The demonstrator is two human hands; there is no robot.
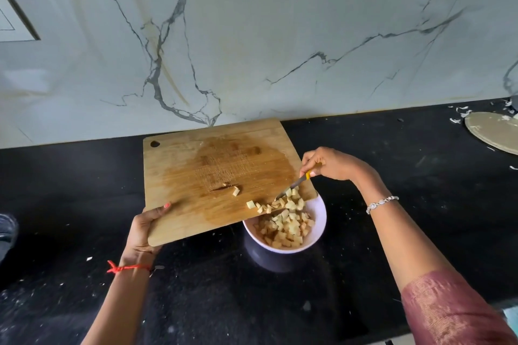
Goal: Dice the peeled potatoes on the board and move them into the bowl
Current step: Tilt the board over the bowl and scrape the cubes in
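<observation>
- Your left hand (143, 230) grips the near left corner of the wooden cutting board (196, 176). The thumb is pressed on top, and the wrist, tied with a red thread (123, 268), is bent up towards it.
- Your right hand (328, 162) reaches in from the right, fingers curled tight round the yellow handle of a knife (294, 183). The blade slants down and left, its tip in the diced potato (291, 202).
- That pile sits on the board's near right corner, which overhangs the white bowl (319, 221). More dice fill the bowl, and a few lie loose further up the board.
- The bowl stands on the black countertop (392, 148).
- Your left fingers are hidden under the board.
- Your right hand covers most of the knife handle.
- The board hides the bowl's far rim.
- A pale round disc (493, 131) is cut off at the right edge.
- A dark shape at the left edge is too blurred to make out.
</observation>
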